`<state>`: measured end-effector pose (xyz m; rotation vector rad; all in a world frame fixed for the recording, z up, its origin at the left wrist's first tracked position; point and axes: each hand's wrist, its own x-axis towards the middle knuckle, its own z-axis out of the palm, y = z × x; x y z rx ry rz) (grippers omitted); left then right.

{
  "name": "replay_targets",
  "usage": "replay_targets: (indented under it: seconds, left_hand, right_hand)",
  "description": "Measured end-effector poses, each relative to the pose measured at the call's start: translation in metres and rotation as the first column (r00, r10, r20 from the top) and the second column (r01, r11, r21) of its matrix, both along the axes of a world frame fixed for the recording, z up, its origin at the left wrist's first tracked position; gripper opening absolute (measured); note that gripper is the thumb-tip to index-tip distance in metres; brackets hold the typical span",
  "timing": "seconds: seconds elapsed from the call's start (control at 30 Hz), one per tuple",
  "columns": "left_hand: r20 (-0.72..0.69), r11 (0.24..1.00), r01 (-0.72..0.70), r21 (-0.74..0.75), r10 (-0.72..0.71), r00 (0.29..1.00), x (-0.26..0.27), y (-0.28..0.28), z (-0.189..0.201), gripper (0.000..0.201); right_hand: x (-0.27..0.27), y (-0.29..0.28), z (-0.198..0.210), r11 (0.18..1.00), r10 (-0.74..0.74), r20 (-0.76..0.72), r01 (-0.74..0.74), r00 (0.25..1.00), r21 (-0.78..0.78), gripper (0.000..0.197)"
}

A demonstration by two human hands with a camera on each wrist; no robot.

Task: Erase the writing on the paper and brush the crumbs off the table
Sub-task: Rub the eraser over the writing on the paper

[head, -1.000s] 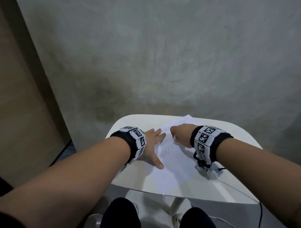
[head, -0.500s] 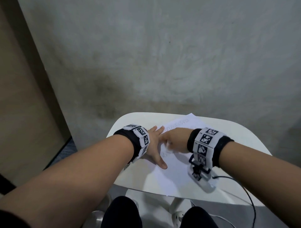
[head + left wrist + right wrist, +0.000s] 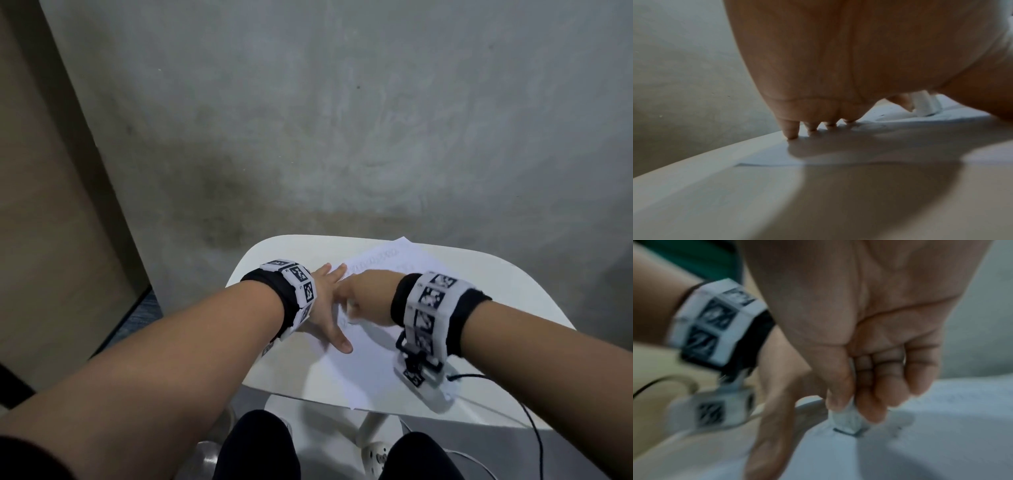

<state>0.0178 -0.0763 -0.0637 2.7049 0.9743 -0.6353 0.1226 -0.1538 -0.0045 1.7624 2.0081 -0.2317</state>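
Observation:
A white sheet of paper (image 3: 356,363) lies askew on the small white table (image 3: 507,294), with faint pencil writing (image 3: 376,258) near its far edge. My left hand (image 3: 325,308) lies flat with spread fingers on the paper's left side, fingertips (image 3: 791,131) pressing down. My right hand (image 3: 366,294) pinches a white eraser (image 3: 849,420) between thumb and fingers, its dirty tip on the paper just right of the left hand. The eraser (image 3: 925,104) also shows beyond the left palm. Dark smudges mark the paper (image 3: 941,434) around the eraser.
The table stands against a grey concrete wall (image 3: 342,120), with a beige panel (image 3: 51,205) at left. A black cable (image 3: 527,425) runs from the right wrist unit past the table's near right edge. My knees (image 3: 260,445) are under the front edge.
My right hand has slid left with the eraser, from the middle of the sheet to right beside the left hand. The left hand has stayed pressed on the paper.

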Motion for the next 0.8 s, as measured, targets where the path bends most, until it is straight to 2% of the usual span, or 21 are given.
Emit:
replay_targets:
  seconds: [0.13,0.2,0.27,0.4,0.5,0.53,0.63,0.67,0.8]
  left_hand:
    - [-0.007,0.999,0.031,0.025,-0.031,0.999,0.0,0.0,-0.001,0.138]
    - [0.015,1.0,0.02,0.022,-0.02,1.0,-0.001,-0.003,0.003,0.136]
    - [0.006,1.0,0.002,0.016,-0.002,1.0,-0.001,-0.004,0.005,0.133]
    - [-0.014,0.999,0.024,0.027,-0.024,1.0,0.002,-0.002,0.002,0.137]
    - [-0.013,1.0,-0.011,0.001,0.011,1.0,0.001,-0.004,0.005,0.132]
    - [-0.016,1.0,-0.002,0.005,0.002,1.0,0.001,-0.005,0.006,0.131]
    - [-0.029,0.999,0.02,0.03,-0.019,0.999,0.002,-0.002,0.002,0.136]
    - [-0.029,0.999,0.014,0.028,-0.014,0.999,0.002,-0.002,0.001,0.136]
    - [-0.014,0.999,0.016,0.031,-0.016,1.0,0.003,-0.004,0.003,0.132]
  right_hand:
    - [0.012,0.008,0.006,0.993,-0.115,0.123,0.11,0.986,0.05,0.031]
    - [0.001,0.004,0.001,0.998,-0.062,0.092,0.063,0.994,-0.006,0.039]
    - [-0.001,0.0,0.0,1.0,-0.014,0.004,0.014,1.0,0.0,0.036]
    - [0.009,0.004,0.004,0.994,-0.09,0.128,0.082,0.988,0.066,0.029]
    - [-0.004,-0.012,0.003,0.999,-0.002,0.002,0.002,1.0,0.038,0.031]
    - [-0.002,-0.011,0.004,1.0,-0.013,0.006,0.012,1.0,0.011,0.03]
    - [0.011,0.001,0.011,0.991,-0.133,0.159,0.131,0.978,0.025,0.018]
    - [0.01,0.001,0.008,0.991,-0.137,0.144,0.137,0.98,0.008,0.018]
    - [-0.002,-0.01,0.004,1.0,-0.013,0.016,0.014,1.0,-0.025,0.033]
